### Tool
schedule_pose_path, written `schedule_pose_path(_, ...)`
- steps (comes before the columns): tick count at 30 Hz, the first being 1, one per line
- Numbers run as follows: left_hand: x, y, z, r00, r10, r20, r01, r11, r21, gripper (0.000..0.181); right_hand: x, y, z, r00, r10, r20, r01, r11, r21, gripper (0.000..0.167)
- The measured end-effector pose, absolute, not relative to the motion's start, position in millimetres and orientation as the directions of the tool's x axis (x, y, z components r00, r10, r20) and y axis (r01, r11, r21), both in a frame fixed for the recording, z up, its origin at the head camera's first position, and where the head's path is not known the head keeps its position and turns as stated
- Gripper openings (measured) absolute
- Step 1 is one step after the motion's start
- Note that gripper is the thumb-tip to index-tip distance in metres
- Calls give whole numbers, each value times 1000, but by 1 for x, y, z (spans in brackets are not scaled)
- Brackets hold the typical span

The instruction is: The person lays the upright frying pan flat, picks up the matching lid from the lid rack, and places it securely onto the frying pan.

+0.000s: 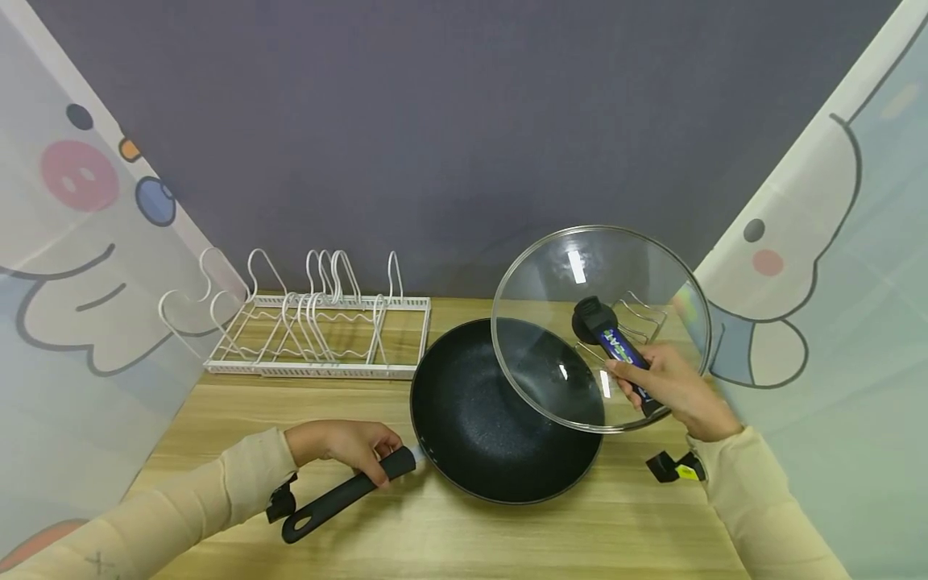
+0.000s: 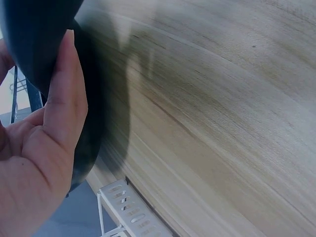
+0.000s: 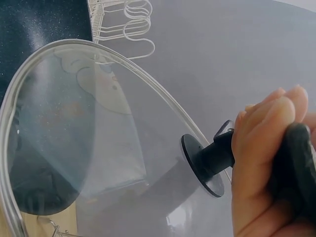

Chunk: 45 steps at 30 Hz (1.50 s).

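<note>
A black wok [image 1: 486, 419] sits on the wooden table in the head view. The left hand [image 1: 348, 447] grips its black handle [image 1: 333, 503] close to the pan, thumb on top. Above the wok's right part, a clear glass lid with a metal rim [image 1: 540, 282] is held up at a tilt. The right hand [image 1: 677, 391] holds the lid by its black handle [image 1: 616, 346], which bears a blue label. In the right wrist view, fingers [image 3: 261, 143] are curled round that handle, and the wok shows through the glass.
A white wire rack [image 1: 341, 370] with upright curved dividers stands at the back left, just beside the wok. Behind the lid is a small metal wire stand [image 3: 55, 229]. A grey wall [image 1: 464, 145] closes off the back, and printed cartoon panels [image 1: 870, 322] flank both sides.
</note>
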<state>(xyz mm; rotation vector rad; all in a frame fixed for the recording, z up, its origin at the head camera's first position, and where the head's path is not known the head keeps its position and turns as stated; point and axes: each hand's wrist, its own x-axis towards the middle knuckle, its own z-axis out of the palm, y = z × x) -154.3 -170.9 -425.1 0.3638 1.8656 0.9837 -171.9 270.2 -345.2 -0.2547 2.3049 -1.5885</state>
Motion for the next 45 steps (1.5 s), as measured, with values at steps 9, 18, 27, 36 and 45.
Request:
schedule_pose_path(9,-155,-170,-425,-491,620,-613,-149,633,760,24,-170,267,-346,-936,-296,-190,59,399,-915,36)
schedule_pose_path(18,-154,-169,-424,-494,613,-616,-147,640,754,23,-167,265,-345,-938,-289,-191,53,426,-903,32)
schedule_pose_path(27,-154,-170,-425,-492,611,-620,-150,642,752,25,-165,261,-346,-935,-300,-187,54,402,-914,36)
schedule_pose_path(36,-153,-168,-423,-495,602,-626,-156,647,746,27,-161,260,-346,-941,-286,-183,62,387,-920,33)
schedule_pose_path(45,-152,-168,-421,-500,591,-632,-149,661,736,27,-159,260,-345,-943,-263,-202,88,390,-917,31)
